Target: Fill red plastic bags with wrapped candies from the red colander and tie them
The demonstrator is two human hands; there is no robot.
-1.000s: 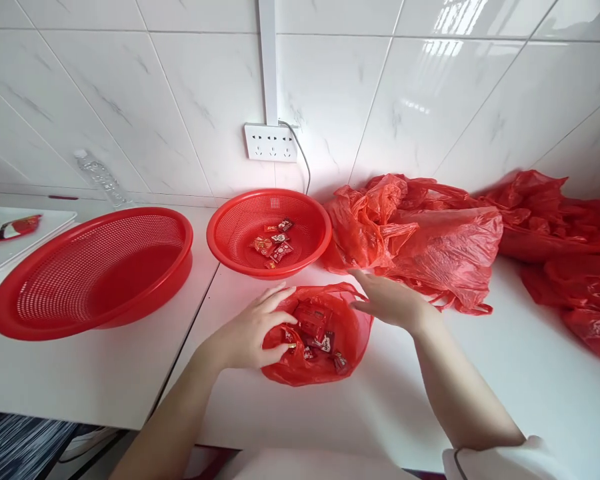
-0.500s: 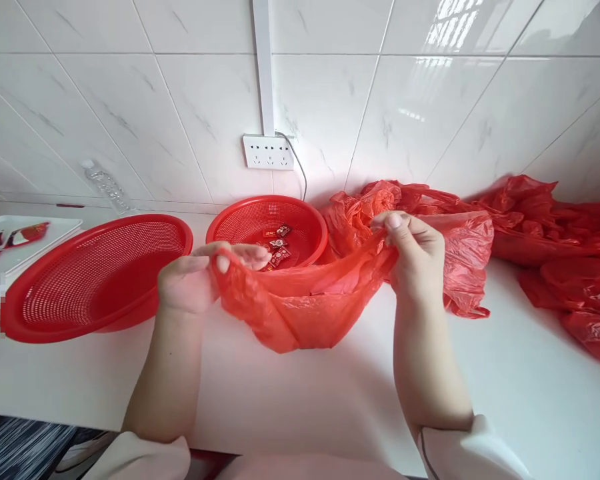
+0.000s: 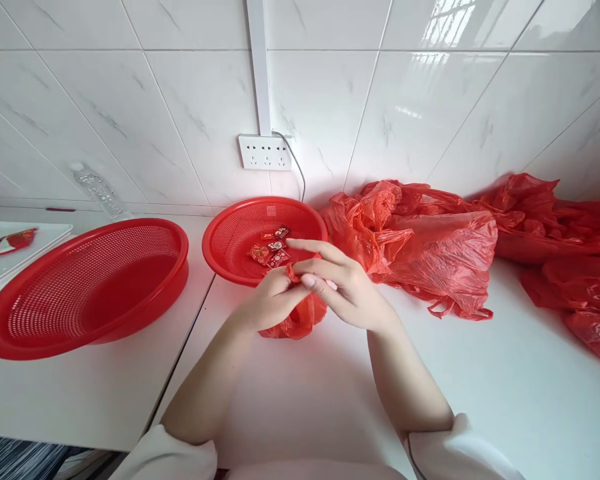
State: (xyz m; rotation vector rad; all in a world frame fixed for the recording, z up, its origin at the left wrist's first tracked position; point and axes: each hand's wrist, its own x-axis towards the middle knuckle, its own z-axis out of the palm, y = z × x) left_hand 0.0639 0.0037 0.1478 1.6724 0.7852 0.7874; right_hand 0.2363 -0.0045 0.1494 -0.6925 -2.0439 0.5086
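Drawn together since the earlier frame, where they stood apart with the bag stretched between them, the left hand [image 3: 271, 300] and right hand [image 3: 349, 288] now meet over a small, thin red plastic bag [image 3: 307, 321]. Left thumb and fingers seem to pinch a twisted strip of its film; the right thumb bends in to meet them while the right forefinger stretches out straight, and whether that hand grips film as well I cannot tell. Sagging just below the hands, the bag hides its contents. It will likely handle as light, limp and rather slippery, apt to stretch or tear if pulled by a single layer, so the gathered neck looks the surest hold. Just beyond the hands is a round red perforated plastic basket [image 3: 215, 264] holding small red wrapped packets [image 3: 278, 259]. Out to their left sits a larger red perforated plastic basket [image 3: 123, 287]; beyond them to the right, crumpled red plastic bags [image 3: 443, 253] lie against the white tiled wall [image 3: 325, 107].
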